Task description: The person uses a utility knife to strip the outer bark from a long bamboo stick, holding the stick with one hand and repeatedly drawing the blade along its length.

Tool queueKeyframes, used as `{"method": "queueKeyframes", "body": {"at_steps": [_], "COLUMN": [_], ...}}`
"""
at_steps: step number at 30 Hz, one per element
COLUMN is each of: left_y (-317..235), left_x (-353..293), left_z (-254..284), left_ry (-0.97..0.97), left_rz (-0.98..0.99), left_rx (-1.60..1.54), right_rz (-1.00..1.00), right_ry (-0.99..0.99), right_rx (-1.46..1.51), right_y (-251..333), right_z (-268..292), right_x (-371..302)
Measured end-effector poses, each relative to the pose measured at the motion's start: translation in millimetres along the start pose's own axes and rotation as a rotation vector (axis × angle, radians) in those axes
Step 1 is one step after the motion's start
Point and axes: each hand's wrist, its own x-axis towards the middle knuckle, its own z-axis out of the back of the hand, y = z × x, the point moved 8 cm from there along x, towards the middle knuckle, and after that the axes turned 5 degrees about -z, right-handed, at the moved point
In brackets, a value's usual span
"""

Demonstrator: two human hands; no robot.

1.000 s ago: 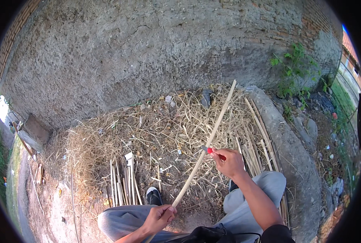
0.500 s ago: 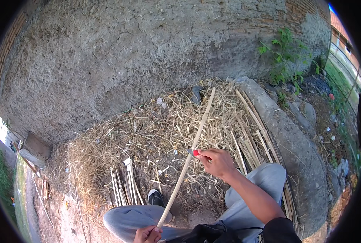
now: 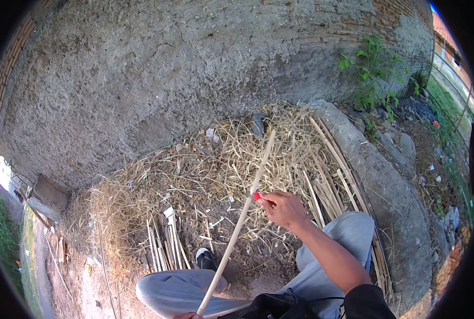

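A long pale bamboo strip (image 3: pixel 231 242) slants from the lower edge toward the wall. My left hand (image 3: pixel 188 316) is closed on its near end; most of that hand is cut off by the frame edge. Closed around the red handle of a small knife (image 3: pixel 257 196), my right hand (image 3: pixel 283 210) is just right of the strip's middle. The knife's short blade lies against the strip, though its exact contact is too small to make out. Beneath the strip, shavings (image 3: pixel 247 154) cover the ground.
Split strips (image 3: pixel 162 247) lie left of my shoe (image 3: pixel 206 259), and more strips (image 3: pixel 330 196) lie at the right. A rough wall (image 3: pixel 194 80) closes off the far side. A concrete ledge (image 3: pixel 391 207) runs along the right, with a leafy plant (image 3: pixel 375 69) behind it.
The bamboo strip has slid toward me, its far end now lower in view. My left hand has drawn back past the lower edge. My right hand and the knife have barely shifted.
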Motion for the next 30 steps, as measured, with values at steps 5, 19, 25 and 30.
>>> {"method": "queueKeyframes", "body": {"at_steps": [5,19,25,30], "left_y": [1,19,9,-18], "left_x": [-21,-46,74,181], "left_z": [6,26,-9,-35], "left_ry": [-0.046,-0.112,0.001,0.050], "left_rz": [0.046,0.113,0.245,0.165], "left_rx": [-0.068,0.040,-0.212,-0.351], "right_rz": [-0.060,-0.350,-0.262,-0.071], "right_ry": [0.062,-0.092,0.118,0.159], "right_rx": [-0.037,0.233,0.491,0.483], "right_y": [-13,-32,27,61], "right_z": [-11,4,-5,-15], "right_x": [3,14,-7,-27]}}
